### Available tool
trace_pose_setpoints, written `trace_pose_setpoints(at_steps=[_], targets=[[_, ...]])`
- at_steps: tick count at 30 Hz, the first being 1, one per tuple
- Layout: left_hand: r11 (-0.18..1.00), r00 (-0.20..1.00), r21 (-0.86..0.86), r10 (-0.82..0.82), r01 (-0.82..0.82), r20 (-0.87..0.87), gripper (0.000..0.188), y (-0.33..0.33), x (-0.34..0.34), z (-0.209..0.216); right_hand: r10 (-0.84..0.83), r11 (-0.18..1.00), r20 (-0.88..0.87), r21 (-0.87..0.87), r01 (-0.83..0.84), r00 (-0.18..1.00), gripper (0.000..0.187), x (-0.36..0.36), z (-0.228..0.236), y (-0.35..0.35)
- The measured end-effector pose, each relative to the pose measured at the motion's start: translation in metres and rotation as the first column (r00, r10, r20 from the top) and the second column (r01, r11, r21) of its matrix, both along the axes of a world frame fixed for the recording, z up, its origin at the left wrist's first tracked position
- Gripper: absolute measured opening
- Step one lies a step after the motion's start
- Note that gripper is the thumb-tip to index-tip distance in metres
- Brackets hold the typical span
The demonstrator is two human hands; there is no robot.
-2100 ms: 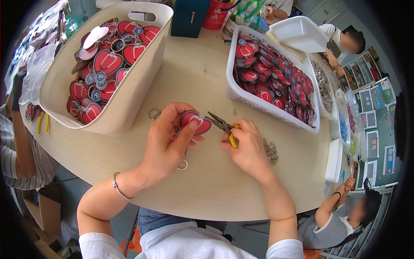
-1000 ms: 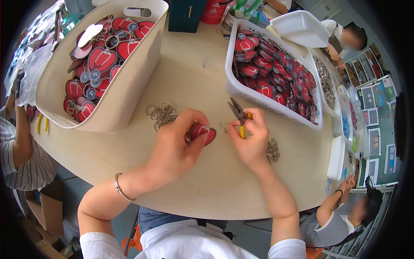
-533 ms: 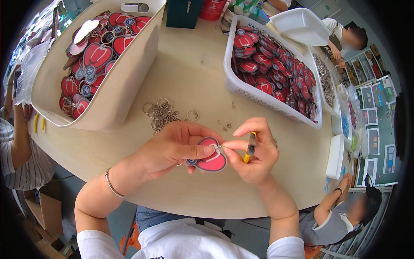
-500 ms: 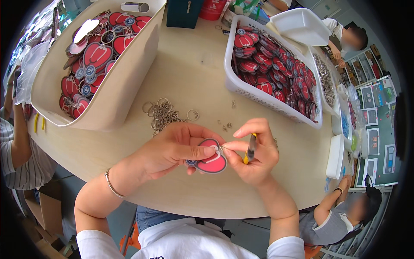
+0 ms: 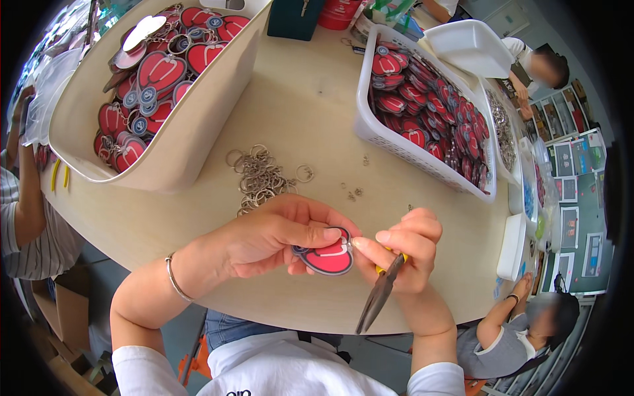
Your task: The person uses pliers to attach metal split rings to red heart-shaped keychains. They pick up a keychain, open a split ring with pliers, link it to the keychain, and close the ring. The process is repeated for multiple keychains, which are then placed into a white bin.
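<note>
My left hand (image 5: pixel 284 231) pinches a red heart-shaped charm (image 5: pixel 330 261) with a grey edge and a white looped design, thumb on its face. At the charm's top edge, the thumb and index finger of my right hand (image 5: pixel 413 254) press together; whatever small piece they hold there is too small to make out. The same right hand keeps a pair of pliers (image 5: pixel 378 298) with yellow grips in its palm, the dark jaws pointing down toward me. Just beyond my left hand lies a heap of metal key rings (image 5: pixel 261 178). Several tiny metal rings (image 5: pixel 355 193) are scattered beyond the charm.
A deep beige bin (image 5: pixel 214 129) at the left holds finished-looking heart keychains. A white basket (image 5: pixel 422 165) at the right is full of similar charms. Behind it stand a tray of metal parts (image 5: pixel 500 115) and a dark green box (image 5: pixel 295 20). Other people sit around the table.
The pliers have swung in my right hand, so their jaws now point toward me. Both hands and the charm have shifted slightly; in the picture the table's contents sit a little further right.
</note>
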State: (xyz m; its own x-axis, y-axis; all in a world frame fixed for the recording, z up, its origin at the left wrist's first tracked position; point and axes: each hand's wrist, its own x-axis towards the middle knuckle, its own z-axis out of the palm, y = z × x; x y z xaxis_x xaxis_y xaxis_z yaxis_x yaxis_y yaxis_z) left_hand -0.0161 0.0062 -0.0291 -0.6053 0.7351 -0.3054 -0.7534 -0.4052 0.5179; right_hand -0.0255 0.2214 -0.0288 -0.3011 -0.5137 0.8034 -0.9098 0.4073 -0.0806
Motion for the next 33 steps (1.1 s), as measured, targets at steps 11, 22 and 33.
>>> trace_pose_setpoints(at_steps=[11, 22, 33], targets=[[0.998, 0.999, -0.056, -0.037, 0.038, 0.031, 0.030, 0.000, 0.000, 0.001, -0.044, 0.979, -0.162, 0.188, 0.075, 0.986, 0.036, 0.016, 0.000, 0.009], [0.819, 0.594, -0.084, 0.337, -0.568, -0.730, 0.023, 0.009, 0.019, 0.009, 0.153, 0.949, 0.649, -0.308, 0.073, 0.745, 0.014, 0.014, 0.015, -0.005], [0.764, 0.280, -0.029, 0.200, -0.645, -0.939, 0.022, 0.008, 0.021, 0.007, 0.241, 0.968, 0.688, -0.224, -0.116, 0.684, 0.014, 0.008, 0.025, -0.005]])
